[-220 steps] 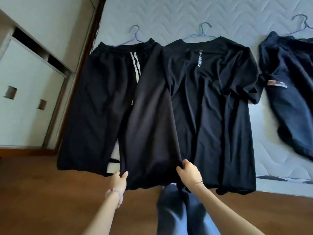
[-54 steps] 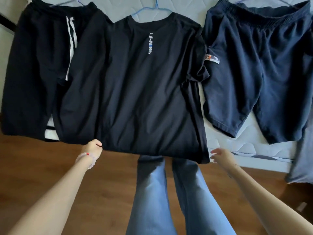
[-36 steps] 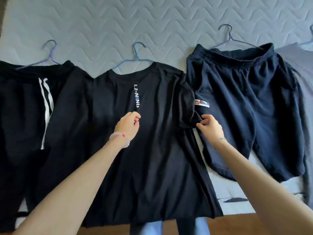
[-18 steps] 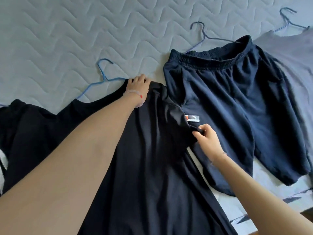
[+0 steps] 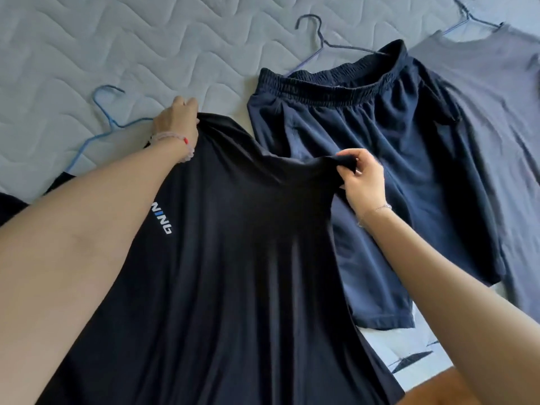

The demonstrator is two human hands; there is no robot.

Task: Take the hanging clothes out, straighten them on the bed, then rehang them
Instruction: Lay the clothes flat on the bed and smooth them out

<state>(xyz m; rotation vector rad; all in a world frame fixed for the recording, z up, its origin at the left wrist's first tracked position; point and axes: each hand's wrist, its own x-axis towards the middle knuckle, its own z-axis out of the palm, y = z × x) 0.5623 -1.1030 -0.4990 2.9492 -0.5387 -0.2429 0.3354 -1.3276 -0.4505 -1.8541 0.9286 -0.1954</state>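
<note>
A black T-shirt (image 5: 233, 258) with white lettering lies on the quilted bed (image 5: 87, 48), on a blue hanger (image 5: 102, 124). My left hand (image 5: 176, 118) grips the shirt's right shoulder at the top edge. My right hand (image 5: 362, 178) pinches the end of the right sleeve and holds it lifted and stretched out over the navy shorts (image 5: 365, 147). My left forearm covers the shirt's collar and the first letters of the print.
The navy shorts lie to the right on a dark hanger (image 5: 318, 33). A grey T-shirt (image 5: 496, 112) on another hanger (image 5: 467, 19) lies at the far right. A black garment's edge (image 5: 8, 206) shows at the left. Wooden floor (image 5: 455, 387) shows at the bottom right.
My right hand has pulled the sleeve up and outward to the right, unfolding it over the shorts. My left hand stays gripping the shoulder. The camera has moved closer.
</note>
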